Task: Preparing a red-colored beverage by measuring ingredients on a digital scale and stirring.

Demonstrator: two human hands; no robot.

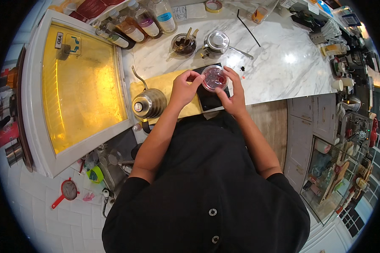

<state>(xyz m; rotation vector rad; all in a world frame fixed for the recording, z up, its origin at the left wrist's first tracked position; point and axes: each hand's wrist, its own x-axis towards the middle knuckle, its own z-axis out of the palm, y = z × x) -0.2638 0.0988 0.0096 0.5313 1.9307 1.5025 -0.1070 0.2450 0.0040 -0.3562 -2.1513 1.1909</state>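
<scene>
A clear plastic cup [214,79] with a transparent cover on its top and something red inside is between my hands, over a black digital scale [209,100]. My left hand [186,88] pinches the cup's rim from the left with thumb and forefinger. Around the right side curl the thumb and fingers of my right hand [234,95]. The cup hides part of the scale, so I cannot tell whether it rests there. A steel gooseneck kettle [152,102] stands left of my left forearm, by a yellow cloth [185,106].
Beyond the cup are a glass teapot [184,46] with dark contents, a lidded glass pot [217,42], a spoon [242,53] and a black straw [248,27]. Several bottles [148,23] line the back left, beside a yellow-lit glass-top freezer [85,88]. The marble counter's front edge [269,99] runs rightward.
</scene>
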